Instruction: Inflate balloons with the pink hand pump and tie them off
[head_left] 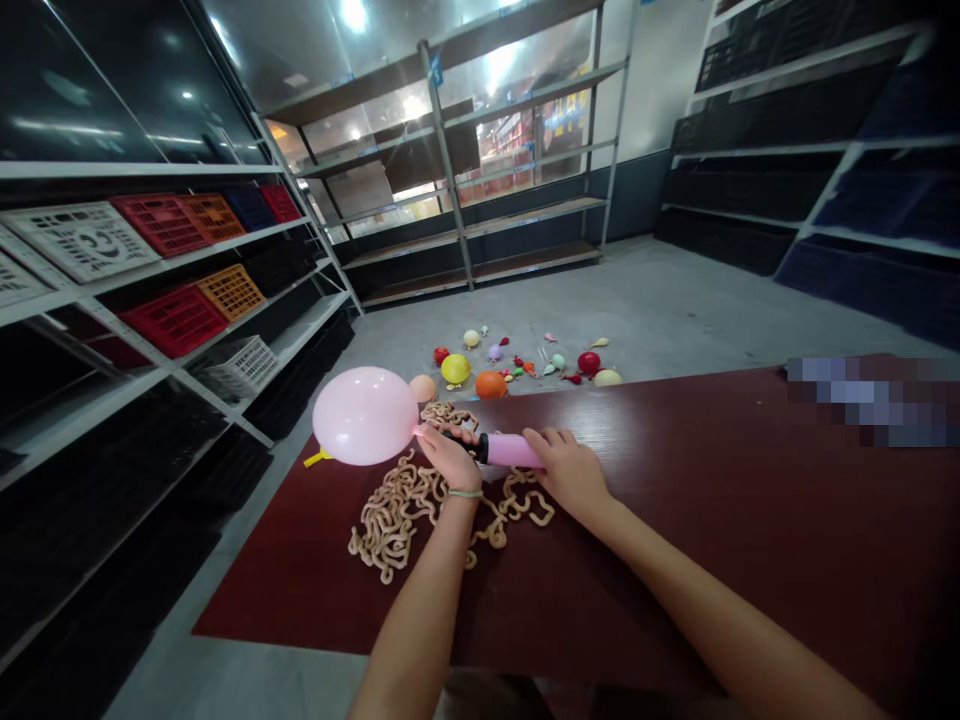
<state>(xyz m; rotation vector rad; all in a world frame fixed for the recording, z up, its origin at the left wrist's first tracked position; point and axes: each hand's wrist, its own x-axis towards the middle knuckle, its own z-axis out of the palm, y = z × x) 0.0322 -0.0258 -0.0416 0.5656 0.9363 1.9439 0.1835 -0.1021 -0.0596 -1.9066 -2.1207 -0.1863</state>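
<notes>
A pink balloon [365,416], round and inflated, sits on the nozzle end of a pink and black hand pump [514,450]. My left hand [450,455] is closed around the black front of the pump, its fingers at the balloon's neck. Around the pump's pink rear part my right hand [568,468] is wrapped. Both hands are above the dark red table. Below and beside them lies a tangle of tan, curly, worm-like strands [397,510]. A yellow piece [317,458] shows under the balloon at the table's left edge.
The dark red table [712,520] spans the foreground. Beyond it, a yellow balloon [455,369], an orange balloon [491,384] and several others lie on the grey floor. Shelves with crates [176,320] stand left; a metal rack [457,235] stands behind. A blurred patch [874,400] covers the table's right corner.
</notes>
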